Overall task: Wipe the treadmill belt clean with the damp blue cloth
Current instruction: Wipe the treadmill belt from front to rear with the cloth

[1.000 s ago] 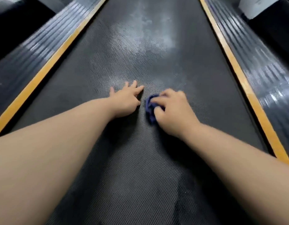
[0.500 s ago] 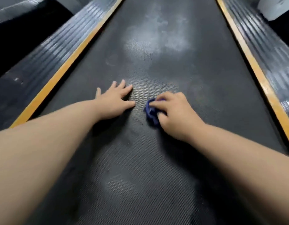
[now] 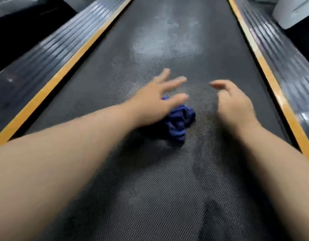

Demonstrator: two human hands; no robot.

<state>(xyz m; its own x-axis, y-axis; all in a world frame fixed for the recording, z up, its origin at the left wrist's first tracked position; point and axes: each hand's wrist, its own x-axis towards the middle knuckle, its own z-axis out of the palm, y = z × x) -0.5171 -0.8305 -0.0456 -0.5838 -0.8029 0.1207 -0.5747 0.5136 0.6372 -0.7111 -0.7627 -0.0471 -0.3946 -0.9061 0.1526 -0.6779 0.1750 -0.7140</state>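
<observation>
Hands hold nothing: left hand (image 3: 155, 103) splays partly over blue cloth (image 3: 180, 123), right hand (image 3: 235, 105) curls loosely beside it, between yellow strips (image 3: 54, 80).

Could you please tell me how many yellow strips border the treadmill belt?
2: one yellow strip along the belt's left edge, the other along its right edge; both run past the frame.

A ribbed grey side rail (image 3: 46, 63) runs along the left, edged on its inner side by a yellow stripe (image 3: 63, 73). A matching stripe (image 3: 264, 70) and ribbed rail (image 3: 289, 66) run along the right. A blurred white object (image 3: 296, 11) sits at the top right corner, beyond the right rail.
</observation>
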